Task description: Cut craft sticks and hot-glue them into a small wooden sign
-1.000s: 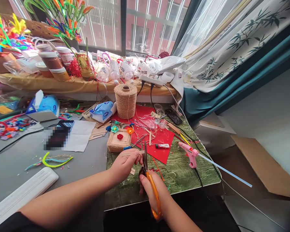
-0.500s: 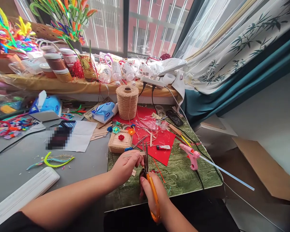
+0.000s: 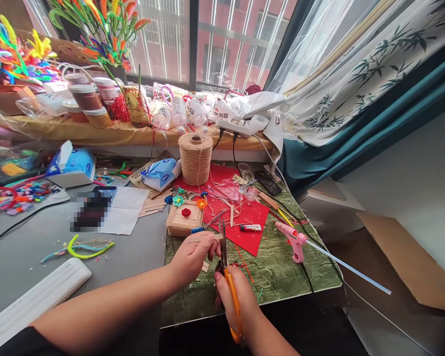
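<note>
My left hand [image 3: 191,256] pinches a thin wooden stick [image 3: 202,238] held level over the green mat [image 3: 282,269]. My right hand [image 3: 237,296] is closed round the orange handles of a pair of scissors [image 3: 226,269], whose dark blades point away from me and meet the stick's right end. A small offcut of stick [image 3: 205,266] lies under my left hand. Just beyond sits a small twine-wrapped box [image 3: 183,217] with a red flower on top.
A pink glue gun [image 3: 294,242] with a long glue stick lies at the right. A red paper sheet [image 3: 241,217], a lighter [image 3: 249,227], a twine spool [image 3: 195,158], tissue packs, a white keyboard [image 3: 33,301] and pipe-cleaner clutter surround the mat. Bottles and jars line the window ledge.
The hands, the stick and the scissors stay almost where they were; the view has shifted slightly.
</note>
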`<state>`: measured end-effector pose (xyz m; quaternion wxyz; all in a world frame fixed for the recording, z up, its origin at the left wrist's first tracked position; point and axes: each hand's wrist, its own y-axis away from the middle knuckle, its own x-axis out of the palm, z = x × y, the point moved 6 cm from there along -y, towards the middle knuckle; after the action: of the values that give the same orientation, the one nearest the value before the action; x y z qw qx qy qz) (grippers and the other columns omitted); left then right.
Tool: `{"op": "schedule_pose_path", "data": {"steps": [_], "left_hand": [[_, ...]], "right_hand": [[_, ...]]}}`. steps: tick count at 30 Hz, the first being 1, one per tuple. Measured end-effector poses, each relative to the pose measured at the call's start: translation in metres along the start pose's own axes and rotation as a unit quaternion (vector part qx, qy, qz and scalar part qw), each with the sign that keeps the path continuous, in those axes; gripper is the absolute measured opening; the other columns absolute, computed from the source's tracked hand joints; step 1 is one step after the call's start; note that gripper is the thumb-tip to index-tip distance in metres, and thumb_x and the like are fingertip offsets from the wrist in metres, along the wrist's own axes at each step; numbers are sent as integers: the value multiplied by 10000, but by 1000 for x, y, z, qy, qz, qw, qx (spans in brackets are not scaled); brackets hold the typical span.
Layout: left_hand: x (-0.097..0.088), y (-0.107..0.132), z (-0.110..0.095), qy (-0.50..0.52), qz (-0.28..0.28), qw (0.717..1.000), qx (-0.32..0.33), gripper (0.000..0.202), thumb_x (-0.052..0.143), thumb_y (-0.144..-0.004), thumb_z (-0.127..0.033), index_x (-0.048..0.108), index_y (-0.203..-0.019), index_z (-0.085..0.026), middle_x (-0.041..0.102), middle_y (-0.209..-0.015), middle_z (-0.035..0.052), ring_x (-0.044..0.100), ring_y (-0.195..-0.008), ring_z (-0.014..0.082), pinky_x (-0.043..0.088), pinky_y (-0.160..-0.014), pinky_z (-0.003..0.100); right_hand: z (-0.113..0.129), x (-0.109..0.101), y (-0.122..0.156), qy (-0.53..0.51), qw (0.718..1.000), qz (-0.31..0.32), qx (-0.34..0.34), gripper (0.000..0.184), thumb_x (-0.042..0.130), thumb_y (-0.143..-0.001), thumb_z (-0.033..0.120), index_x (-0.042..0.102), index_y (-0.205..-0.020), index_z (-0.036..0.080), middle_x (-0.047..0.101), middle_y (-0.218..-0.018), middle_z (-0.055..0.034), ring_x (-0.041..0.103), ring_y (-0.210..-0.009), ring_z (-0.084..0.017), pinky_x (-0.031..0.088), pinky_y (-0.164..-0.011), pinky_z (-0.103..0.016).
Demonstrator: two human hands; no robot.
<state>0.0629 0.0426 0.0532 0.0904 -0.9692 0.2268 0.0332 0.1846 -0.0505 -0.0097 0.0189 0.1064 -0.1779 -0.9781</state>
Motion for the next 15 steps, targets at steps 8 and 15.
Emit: {"op": "schedule_pose_path", "data": {"steps": [8, 15], "left_hand": [[-2, 0, -14, 42, 29, 998, 39, 522, 415, -1060, -435, 534, -616, -189, 695, -751, 78, 602, -725, 176, 492, -705, 302], [30, 7, -12, 52, 313, 948, -31, 250, 567, -868, -204, 791, -757, -181, 787, -880, 82, 689, -779, 194, 564, -708, 288]], "right_hand": [[7, -17, -5, -72, 996, -42, 7, 422, 665, -863, 616, 503, -764, 239, 434, -527, 73, 438, -402, -115, 408, -399, -254], [37, -56, -12, -148, 987, -43, -36, 429, 792, -772, 576, 663, -856, 175, 595, -517, 31, 605, -459, -160, 503, -491, -273]]}}
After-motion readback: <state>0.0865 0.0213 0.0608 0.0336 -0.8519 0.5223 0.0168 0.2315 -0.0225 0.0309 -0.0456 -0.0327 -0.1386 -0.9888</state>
